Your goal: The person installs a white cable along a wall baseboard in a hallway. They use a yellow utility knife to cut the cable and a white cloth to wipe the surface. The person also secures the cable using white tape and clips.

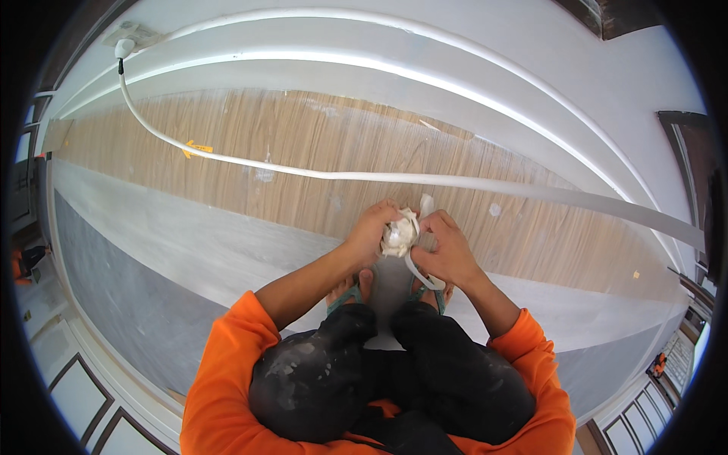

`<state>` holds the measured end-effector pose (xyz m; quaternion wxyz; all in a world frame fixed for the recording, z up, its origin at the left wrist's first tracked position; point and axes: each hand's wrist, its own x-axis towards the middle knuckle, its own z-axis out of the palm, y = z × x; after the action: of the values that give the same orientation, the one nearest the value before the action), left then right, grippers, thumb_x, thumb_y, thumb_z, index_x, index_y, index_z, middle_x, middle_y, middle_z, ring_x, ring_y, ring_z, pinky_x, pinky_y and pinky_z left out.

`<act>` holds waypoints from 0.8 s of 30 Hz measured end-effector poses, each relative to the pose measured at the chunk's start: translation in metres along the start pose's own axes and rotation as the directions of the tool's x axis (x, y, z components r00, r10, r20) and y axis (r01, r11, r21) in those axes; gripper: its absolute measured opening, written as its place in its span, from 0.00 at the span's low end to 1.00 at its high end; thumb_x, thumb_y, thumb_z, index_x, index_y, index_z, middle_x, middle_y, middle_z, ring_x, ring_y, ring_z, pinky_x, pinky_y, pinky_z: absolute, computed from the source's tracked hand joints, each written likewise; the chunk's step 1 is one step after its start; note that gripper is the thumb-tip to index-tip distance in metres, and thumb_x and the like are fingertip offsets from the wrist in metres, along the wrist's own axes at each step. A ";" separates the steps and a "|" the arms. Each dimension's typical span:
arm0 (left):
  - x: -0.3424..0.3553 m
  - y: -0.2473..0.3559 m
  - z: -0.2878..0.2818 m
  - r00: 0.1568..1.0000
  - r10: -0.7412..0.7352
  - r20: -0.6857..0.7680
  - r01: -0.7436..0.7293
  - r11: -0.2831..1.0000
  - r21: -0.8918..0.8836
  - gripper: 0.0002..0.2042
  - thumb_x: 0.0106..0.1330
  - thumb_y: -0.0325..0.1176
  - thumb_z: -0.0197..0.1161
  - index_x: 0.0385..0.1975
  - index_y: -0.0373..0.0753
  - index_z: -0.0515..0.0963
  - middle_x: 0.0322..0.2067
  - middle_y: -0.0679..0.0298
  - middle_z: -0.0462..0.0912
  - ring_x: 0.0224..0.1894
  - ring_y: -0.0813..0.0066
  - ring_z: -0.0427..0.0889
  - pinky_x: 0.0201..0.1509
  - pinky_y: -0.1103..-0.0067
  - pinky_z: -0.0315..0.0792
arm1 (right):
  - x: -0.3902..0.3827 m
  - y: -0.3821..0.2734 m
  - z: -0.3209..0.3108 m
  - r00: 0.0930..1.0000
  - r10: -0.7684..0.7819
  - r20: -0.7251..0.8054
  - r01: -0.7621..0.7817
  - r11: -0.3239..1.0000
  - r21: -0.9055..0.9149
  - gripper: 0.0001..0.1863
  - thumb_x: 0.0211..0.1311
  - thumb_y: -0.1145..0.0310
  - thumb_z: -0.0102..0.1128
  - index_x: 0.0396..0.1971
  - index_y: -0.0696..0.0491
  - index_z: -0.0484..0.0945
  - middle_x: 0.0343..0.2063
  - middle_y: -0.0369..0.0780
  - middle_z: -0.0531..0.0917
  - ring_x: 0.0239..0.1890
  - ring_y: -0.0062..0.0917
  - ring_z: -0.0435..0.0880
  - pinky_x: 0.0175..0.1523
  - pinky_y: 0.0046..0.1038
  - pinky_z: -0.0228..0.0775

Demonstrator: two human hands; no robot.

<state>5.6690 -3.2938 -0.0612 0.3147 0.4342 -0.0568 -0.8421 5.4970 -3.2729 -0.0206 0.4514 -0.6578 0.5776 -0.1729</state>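
Over my feet, in the middle of the head view, my left hand (369, 233) is closed around a crumpled whitish wad (396, 235) that looks like bunched strips. Just to its right, my right hand (453, 254) has its fingers curled in a pinch at the wad's edge. A narrow white strip (426, 279) hangs below that hand and curls at its end. Another pale end (427, 203) sticks up between the hands. Exactly what the right fingertips grip is partly hidden, but the strip runs into them.
A wood-grain surface (303, 144) with pale smudges stretches before me, bordered by a grey band (227, 243). A white cable (303, 172) crosses it from a wall socket (133, 36). A yellow arrow marker (199, 149) lies left. Distant people in orange appear at both edges.
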 end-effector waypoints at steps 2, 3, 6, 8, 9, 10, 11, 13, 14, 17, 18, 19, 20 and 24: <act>0.003 -0.011 -0.009 0.996 0.042 0.081 -0.047 0.997 0.053 0.09 0.56 0.28 0.52 0.36 0.36 0.70 0.39 0.57 0.77 0.37 0.73 0.77 0.41 0.79 0.72 | 0.005 -0.004 0.000 0.994 0.027 0.108 -0.031 0.999 0.031 0.16 0.39 0.69 0.60 0.30 0.57 0.69 0.34 0.45 0.70 0.38 0.38 0.72 0.42 0.32 0.66; 0.003 -0.014 -0.007 0.995 0.096 0.014 -0.097 0.991 0.097 0.11 0.56 0.28 0.52 0.38 0.36 0.70 0.38 0.57 0.77 0.37 0.73 0.77 0.41 0.79 0.72 | 0.008 -0.005 0.001 0.985 0.036 0.166 -0.044 0.998 0.043 0.17 0.37 0.68 0.61 0.31 0.57 0.69 0.35 0.45 0.69 0.41 0.39 0.71 0.44 0.32 0.65; -0.001 -0.014 -0.003 0.994 0.097 -0.057 -0.088 0.986 0.143 0.17 0.55 0.28 0.52 0.46 0.34 0.70 0.35 0.57 0.78 0.37 0.73 0.78 0.40 0.79 0.72 | 0.012 -0.006 0.006 0.965 -0.166 0.204 0.147 0.983 0.105 0.19 0.34 0.66 0.65 0.28 0.56 0.70 0.37 0.44 0.69 0.46 0.39 0.69 0.49 0.32 0.62; -0.010 -0.004 -0.012 0.991 -0.107 0.085 0.101 0.992 0.070 0.21 0.55 0.28 0.53 0.51 0.33 0.68 0.33 0.58 0.78 0.35 0.73 0.79 0.38 0.79 0.73 | 0.020 -0.010 0.001 0.938 -0.271 0.217 0.286 0.957 -0.040 0.19 0.33 0.65 0.67 0.27 0.56 0.72 0.38 0.43 0.69 0.47 0.39 0.68 0.52 0.32 0.60; -0.012 -0.003 -0.017 0.991 -0.111 0.070 0.107 0.993 0.047 0.19 0.54 0.28 0.53 0.49 0.33 0.69 0.32 0.58 0.78 0.33 0.73 0.79 0.36 0.79 0.73 | 0.024 -0.011 -0.002 0.919 -0.322 0.227 0.352 0.929 -0.110 0.19 0.32 0.65 0.68 0.26 0.56 0.72 0.39 0.43 0.69 0.48 0.40 0.67 0.53 0.32 0.60; -0.015 -0.003 -0.021 0.992 -0.115 0.055 0.114 0.993 0.025 0.18 0.54 0.28 0.53 0.47 0.33 0.70 0.31 0.58 0.79 0.32 0.73 0.79 0.35 0.79 0.73 | 0.029 -0.009 -0.002 0.909 -0.289 0.299 0.327 0.941 -0.084 0.18 0.33 0.65 0.69 0.26 0.56 0.74 0.38 0.42 0.70 0.48 0.38 0.68 0.53 0.32 0.61; -0.016 -0.003 -0.024 0.992 -0.119 0.043 0.119 0.993 0.005 0.17 0.54 0.27 0.53 0.45 0.33 0.71 0.29 0.58 0.79 0.30 0.73 0.79 0.33 0.78 0.74 | 0.036 -0.005 -0.004 0.893 -0.258 0.369 0.301 0.952 -0.063 0.17 0.35 0.65 0.69 0.26 0.56 0.75 0.38 0.42 0.71 0.47 0.36 0.70 0.53 0.31 0.61; -0.009 -0.014 -0.037 0.996 -0.089 0.010 0.090 0.995 -0.036 0.13 0.54 0.27 0.53 0.39 0.33 0.73 0.27 0.58 0.79 0.27 0.72 0.79 0.31 0.78 0.74 | 0.054 0.007 -0.007 0.845 -0.245 0.475 0.231 0.969 0.089 0.14 0.39 0.67 0.68 0.28 0.56 0.77 0.36 0.41 0.74 0.44 0.33 0.72 0.52 0.30 0.63; -0.006 -0.018 -0.041 0.997 -0.080 -0.002 0.080 0.995 -0.054 0.11 0.53 0.27 0.53 0.36 0.33 0.74 0.26 0.58 0.79 0.26 0.72 0.79 0.29 0.78 0.74 | 0.066 0.021 -0.008 0.821 -0.265 0.506 0.177 0.960 0.216 0.12 0.42 0.69 0.67 0.29 0.55 0.78 0.35 0.40 0.75 0.42 0.31 0.73 0.51 0.29 0.65; -0.003 -0.006 -0.044 0.989 -0.134 0.070 0.126 0.986 0.106 0.06 0.53 0.27 0.54 0.28 0.33 0.75 0.24 0.58 0.79 0.27 0.71 0.80 0.31 0.78 0.74 | 0.104 0.065 -0.019 0.907 0.011 0.421 -0.306 0.705 0.639 0.10 0.51 0.71 0.62 0.36 0.51 0.79 0.33 0.37 0.79 0.36 0.24 0.76 0.45 0.28 0.69; -0.003 -0.008 -0.048 0.981 -0.173 0.093 0.160 0.978 0.133 0.06 0.53 0.27 0.54 0.27 0.33 0.75 0.24 0.58 0.79 0.27 0.71 0.80 0.32 0.78 0.74 | 0.119 0.072 -0.024 0.964 0.118 0.238 -0.228 0.827 0.514 0.12 0.53 0.71 0.59 0.39 0.50 0.78 0.33 0.38 0.79 0.36 0.26 0.77 0.44 0.29 0.69; -0.005 -0.015 -0.055 0.970 -0.213 0.116 0.193 0.968 0.160 0.05 0.53 0.27 0.54 0.27 0.34 0.75 0.24 0.58 0.79 0.27 0.70 0.80 0.32 0.78 0.74 | 0.130 0.078 -0.028 0.983 0.180 0.028 -0.178 0.919 0.353 0.14 0.55 0.72 0.56 0.43 0.48 0.77 0.33 0.39 0.79 0.36 0.27 0.78 0.43 0.30 0.70; -0.007 -0.022 -0.060 0.958 -0.254 0.135 0.226 0.955 0.192 0.05 0.52 0.27 0.54 0.26 0.34 0.75 0.24 0.58 0.79 0.27 0.70 0.81 0.32 0.78 0.74 | 0.137 0.080 -0.028 0.993 0.114 -0.026 -0.111 0.988 0.112 0.15 0.56 0.71 0.53 0.45 0.48 0.75 0.33 0.40 0.78 0.37 0.30 0.78 0.43 0.32 0.70; -0.014 -0.055 -0.071 0.915 -0.381 0.134 0.342 0.908 0.242 0.07 0.51 0.29 0.56 0.27 0.34 0.76 0.27 0.56 0.80 0.30 0.69 0.81 0.35 0.77 0.74 | 0.162 0.083 -0.025 0.997 -0.056 -0.052 0.021 0.854 -0.520 0.19 0.59 0.68 0.45 0.51 0.42 0.70 0.34 0.43 0.78 0.38 0.39 0.78 0.43 0.38 0.71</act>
<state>5.7031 -3.2292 -0.1157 0.0979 0.3914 -0.0930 -0.9103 5.4718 -3.4248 -0.1208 0.2346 -0.7604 0.6041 -0.0413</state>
